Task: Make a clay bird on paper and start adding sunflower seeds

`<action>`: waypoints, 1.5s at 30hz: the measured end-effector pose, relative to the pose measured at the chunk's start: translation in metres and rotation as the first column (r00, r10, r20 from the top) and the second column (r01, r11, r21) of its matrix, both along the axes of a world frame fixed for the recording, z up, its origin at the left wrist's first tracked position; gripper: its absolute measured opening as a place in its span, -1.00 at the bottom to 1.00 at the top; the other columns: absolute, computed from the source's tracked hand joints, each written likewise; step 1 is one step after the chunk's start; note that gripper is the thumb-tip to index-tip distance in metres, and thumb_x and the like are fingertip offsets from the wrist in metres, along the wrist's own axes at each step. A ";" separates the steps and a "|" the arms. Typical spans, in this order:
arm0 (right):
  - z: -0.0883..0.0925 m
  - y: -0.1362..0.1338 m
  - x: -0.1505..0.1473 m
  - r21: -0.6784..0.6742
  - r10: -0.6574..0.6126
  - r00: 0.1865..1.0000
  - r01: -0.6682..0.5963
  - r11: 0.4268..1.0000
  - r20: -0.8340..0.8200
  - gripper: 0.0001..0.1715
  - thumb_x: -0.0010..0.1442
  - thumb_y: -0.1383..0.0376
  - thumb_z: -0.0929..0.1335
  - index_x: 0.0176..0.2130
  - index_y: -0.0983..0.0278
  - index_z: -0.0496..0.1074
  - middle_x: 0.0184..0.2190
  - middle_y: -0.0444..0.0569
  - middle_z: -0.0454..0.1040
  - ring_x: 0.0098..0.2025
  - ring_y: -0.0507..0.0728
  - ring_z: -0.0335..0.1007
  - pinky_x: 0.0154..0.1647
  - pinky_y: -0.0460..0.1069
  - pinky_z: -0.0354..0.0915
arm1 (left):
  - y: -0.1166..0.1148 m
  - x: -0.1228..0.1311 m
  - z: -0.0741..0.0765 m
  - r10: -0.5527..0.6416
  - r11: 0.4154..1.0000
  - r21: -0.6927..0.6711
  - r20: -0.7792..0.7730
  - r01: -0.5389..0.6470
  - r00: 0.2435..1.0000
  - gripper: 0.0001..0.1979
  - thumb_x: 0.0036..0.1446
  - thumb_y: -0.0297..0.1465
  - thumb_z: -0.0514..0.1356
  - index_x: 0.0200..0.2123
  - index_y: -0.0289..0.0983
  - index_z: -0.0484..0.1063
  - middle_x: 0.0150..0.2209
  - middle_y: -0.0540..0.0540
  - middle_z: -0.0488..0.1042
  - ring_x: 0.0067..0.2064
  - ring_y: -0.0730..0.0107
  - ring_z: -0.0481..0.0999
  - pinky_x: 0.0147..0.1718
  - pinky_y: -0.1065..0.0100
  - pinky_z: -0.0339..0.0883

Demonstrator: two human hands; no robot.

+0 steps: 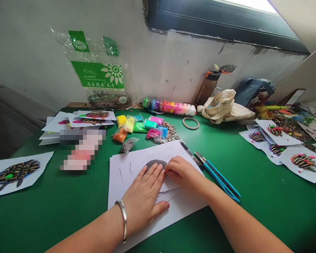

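My left hand (144,193) lies flat with its fingers stretched over a flattened piece of dark grey modelling clay (156,163), which sits on white paper (126,214). Against the clay's right edge, my right hand (183,174) is closed, its fingertips curled inward. Whatever those fingers pinch is hidden. A few thin dark lines mark the paper around my hands. Beyond the left fingertips, a small bag of grey clay (129,144) rests at the paper's far edge. A black pen (187,149), a utility knife (221,175) and blue scissors (218,182) lie beside my right hand.
Coloured clay packets (140,127) and loose sunflower seeds (171,133) lie behind the paper. A tape roll (191,123), cloth bag (221,107) and bottle (206,88) stand further back. Seed-covered pictures lie left (18,174) and right (302,161). A seed bag (102,80) leans against the wall.
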State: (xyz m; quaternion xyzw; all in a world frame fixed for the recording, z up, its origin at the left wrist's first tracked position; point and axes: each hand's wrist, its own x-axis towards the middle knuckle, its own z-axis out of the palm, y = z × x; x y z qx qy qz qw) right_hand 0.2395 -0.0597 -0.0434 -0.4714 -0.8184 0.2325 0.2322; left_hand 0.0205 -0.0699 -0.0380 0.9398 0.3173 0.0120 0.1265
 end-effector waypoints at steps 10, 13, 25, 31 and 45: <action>-0.001 -0.002 0.001 0.042 0.033 0.996 -0.037 0.998 0.082 -0.85 0.30 0.40 0.28 -0.27 0.24 0.44 -0.33 -0.05 0.42 -0.21 0.12 0.28 -0.20 0.01 0.25 | 0.003 -0.007 0.006 0.024 0.994 -0.105 0.093 -0.014 0.995 -0.22 0.19 -0.22 0.18 0.36 -0.28 -0.08 0.39 -0.23 -0.09 0.39 0.03 -0.12 0.30 -0.04 -0.03; -0.002 -0.002 0.000 0.027 0.035 0.996 -0.038 0.999 0.088 -0.83 0.31 0.41 0.27 -0.28 0.24 0.44 -0.33 -0.06 0.42 -0.22 0.12 0.27 -0.21 0.01 0.24 | 0.004 -0.007 0.007 0.045 0.998 -0.044 0.167 -0.038 0.985 -0.38 0.22 -0.30 0.16 0.30 -0.31 0.11 0.36 -0.26 0.03 0.37 0.03 -0.03 0.27 0.02 0.11; 0.011 -0.010 -0.010 0.048 -0.023 0.990 0.016 0.999 0.142 -0.82 0.29 0.44 0.27 -0.31 0.27 0.42 -0.38 -0.04 0.41 -0.25 0.13 0.25 -0.25 0.00 0.21 | 0.017 -0.012 0.016 0.005 0.999 0.035 0.010 -0.005 1.000 -0.49 0.22 -0.25 0.18 0.20 -0.24 0.28 0.28 -0.22 0.22 0.30 0.01 0.18 0.23 -0.07 0.14; 0.005 -0.023 -0.021 0.138 -0.078 0.990 0.061 0.988 0.117 -0.78 0.28 0.49 0.23 -0.33 0.29 0.39 -0.41 -0.02 0.39 -0.30 0.13 0.24 -0.29 0.00 0.20 | 0.017 -0.016 0.010 -0.010 1.000 0.002 0.055 0.010 0.998 -0.45 0.23 -0.26 0.16 0.25 -0.25 0.19 0.30 -0.25 0.18 0.32 0.01 0.14 0.24 -0.08 0.10; 0.000 -0.024 -0.023 0.153 -0.059 0.994 0.045 0.987 0.089 -0.77 0.30 0.48 0.20 -0.35 0.28 0.32 -0.40 -0.02 0.37 -0.31 0.13 0.22 -0.31 0.00 0.22 | 0.017 -0.016 0.006 0.005 1.000 -0.031 0.116 -0.002 0.993 -0.47 0.21 -0.28 0.18 0.22 -0.29 0.25 0.29 -0.32 0.18 0.32 -0.03 0.13 0.24 -0.12 0.08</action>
